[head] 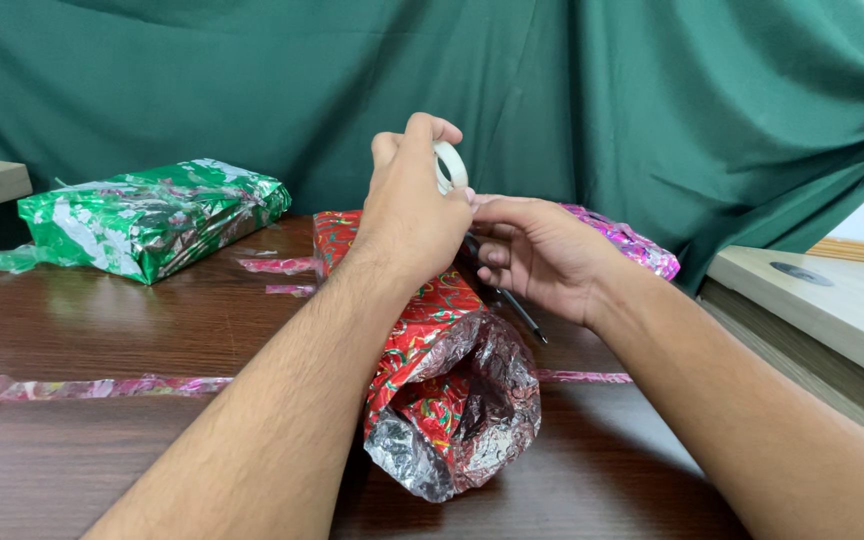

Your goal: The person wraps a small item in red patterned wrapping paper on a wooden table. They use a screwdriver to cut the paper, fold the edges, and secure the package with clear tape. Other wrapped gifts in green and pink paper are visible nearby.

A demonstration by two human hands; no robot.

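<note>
White round tape roll [449,166] sits pinched in my left hand [414,215] fingers above the red foil-wrapped parcel [437,370]; my right hand [537,255], just right, grips black scissors [512,305].

1. A dark brown wooden table [82,330] with a glossy top carried everything.
2. A red foil-wrapped parcel [442,370] lay on it directly beneath both hands, its silver-lined end open toward the viewer.
3. A green foil-wrapped parcel [152,215] lay well to the left of the hands.
4. Pink foil strips [102,387] lay left of the forearms, with smaller scraps [277,266] just left of the hands.
5. A pink foil-wrapped piece [627,240] lay just beyond the right hand.
</note>
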